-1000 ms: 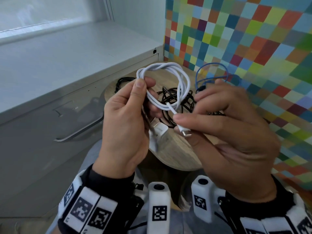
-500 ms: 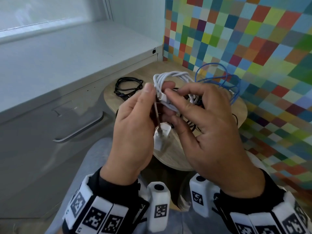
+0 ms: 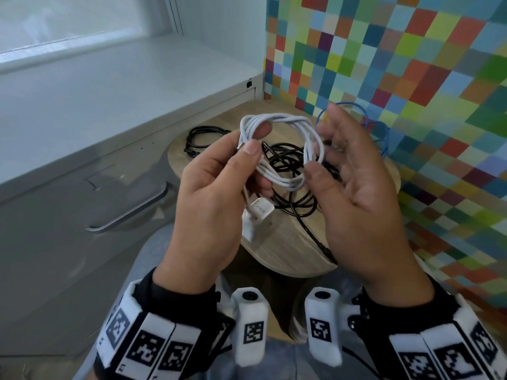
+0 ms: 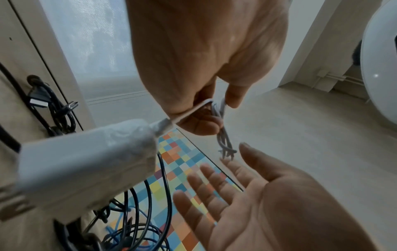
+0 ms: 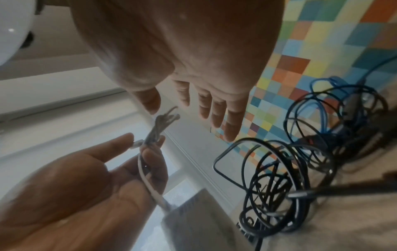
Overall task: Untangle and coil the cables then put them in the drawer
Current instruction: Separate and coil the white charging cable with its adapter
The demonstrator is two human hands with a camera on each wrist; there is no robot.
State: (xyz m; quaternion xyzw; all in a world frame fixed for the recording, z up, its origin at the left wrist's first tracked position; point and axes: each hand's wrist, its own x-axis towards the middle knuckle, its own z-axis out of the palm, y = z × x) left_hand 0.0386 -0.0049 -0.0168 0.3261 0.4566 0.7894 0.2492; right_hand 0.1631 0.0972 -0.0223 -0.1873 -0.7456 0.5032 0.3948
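1. Head view: the left hand [image 3: 211,193] holds a coiled white charging cable [image 3: 282,149] in the air above the near part of a round wooden table [image 3: 290,250], thumb and fingers pinching the left side of the coil.
2. A white power adapter [image 3: 259,215] hangs from that cable just below the left hand's fingers, over the table's near edge.
3. The right hand [image 3: 362,193] is wide, fingers straight and spread, palm turned toward the coil; its thumb tip lies at the coil's right side, and I cannot tell whether it touches.
4. Left wrist view: the right hand's fingers [image 4: 206,185] stand apart from the coil's end, holding nothing.
5. On the table under the coil lies a tangle of black cables [image 3: 290,187]; one strand runs off the near edge.
6. A smaller coiled black cable [image 3: 201,139] sits at the table's left edge, apart from the tangle.
7. A blue cable [image 3: 381,133] loops at the far right edge, partly hidden behind the right hand.
8. A grey cabinet drawer [image 3: 82,215] with a metal handle [image 3: 131,212] stands shut, left of the table.
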